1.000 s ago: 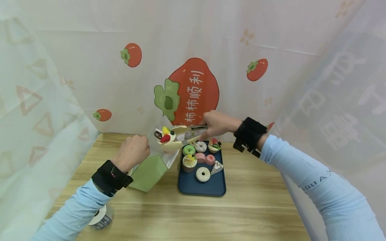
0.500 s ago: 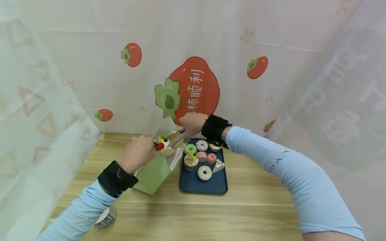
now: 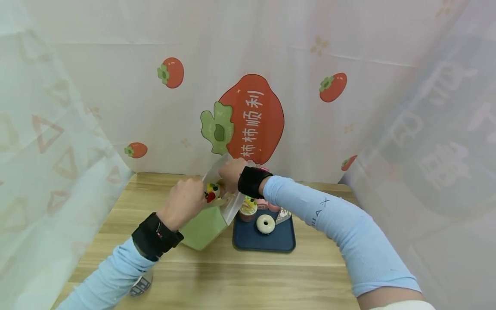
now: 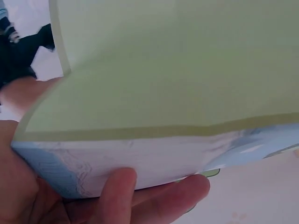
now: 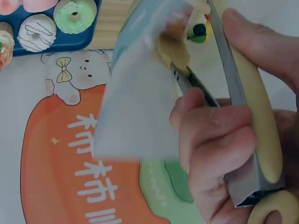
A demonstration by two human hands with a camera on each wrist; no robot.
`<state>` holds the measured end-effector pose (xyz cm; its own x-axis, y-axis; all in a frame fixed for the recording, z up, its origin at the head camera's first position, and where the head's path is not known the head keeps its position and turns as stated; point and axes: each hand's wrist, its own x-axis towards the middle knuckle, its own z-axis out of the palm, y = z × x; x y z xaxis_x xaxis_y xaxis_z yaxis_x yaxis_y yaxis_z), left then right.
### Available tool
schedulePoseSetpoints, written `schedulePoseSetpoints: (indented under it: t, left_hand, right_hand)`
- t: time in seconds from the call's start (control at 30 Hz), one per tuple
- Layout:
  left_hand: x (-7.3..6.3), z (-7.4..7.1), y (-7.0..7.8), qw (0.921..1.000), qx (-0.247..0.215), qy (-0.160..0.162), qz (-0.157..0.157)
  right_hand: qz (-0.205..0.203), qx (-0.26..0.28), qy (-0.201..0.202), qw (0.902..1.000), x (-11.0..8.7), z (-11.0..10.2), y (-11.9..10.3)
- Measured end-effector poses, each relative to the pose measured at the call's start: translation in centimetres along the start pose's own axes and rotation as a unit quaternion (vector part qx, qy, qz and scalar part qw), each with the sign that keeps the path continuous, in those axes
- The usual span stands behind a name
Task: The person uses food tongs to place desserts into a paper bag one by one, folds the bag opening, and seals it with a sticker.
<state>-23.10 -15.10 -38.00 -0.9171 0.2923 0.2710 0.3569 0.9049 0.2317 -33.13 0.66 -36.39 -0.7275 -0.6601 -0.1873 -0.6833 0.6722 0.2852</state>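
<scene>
My left hand (image 3: 183, 202) grips the side of a light green paper bag (image 3: 203, 228), which leans with its mouth open toward the back right. In the left wrist view, curled fingers (image 4: 119, 191) press on the bag's printed side panel. With my right hand (image 3: 231, 174) I hold metal tongs with cream handles (image 5: 254, 107). The tongs' cream tips are round a cupcake (image 3: 211, 193) topped with red, yellow and dark fruit. It sits in the bag's mouth, between both hands. A pale flap of the bag (image 5: 135, 121) partly hides the tongs' tips in the right wrist view.
Right of the bag lies a dark blue tray (image 3: 263, 245) bearing a white donut (image 3: 258, 224), a cake slice (image 3: 284, 215), another cupcake (image 3: 248, 212) and several other sweets. A roll of labels (image 3: 140, 285) stands near my left forearm. A printed curtain (image 3: 302, 129) closes off the back.
My right hand has moved left and slightly down, carrying the cupcake in the tongs from above the bag into its mouth. The left hand and bag have shifted slightly right.
</scene>
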Motion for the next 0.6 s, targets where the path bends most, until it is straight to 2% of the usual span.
schedulePoseSetpoints:
  t: [0.23, 0.43, 0.6]
  left_hand:
    - [-0.2, 0.2, 0.5, 0.9999, 0.010, -0.004, 0.004]
    - [-0.4, 0.6, 0.7, 0.9999, -0.002, -0.012, 0.006]
    - [-0.4, 0.7, 0.6, 0.9999, -0.002, 0.007, 0.016]
  right_hand:
    - [0.035, 0.004, 0.061, 0.9975, 0.8, 2.9, -1.1]
    - [0.030, -0.020, 0.054, 0.9979, 2.1, 5.2, -1.3]
    - [0.033, -0.019, 0.058, 0.9976, 2.5, 5.8, -1.2]
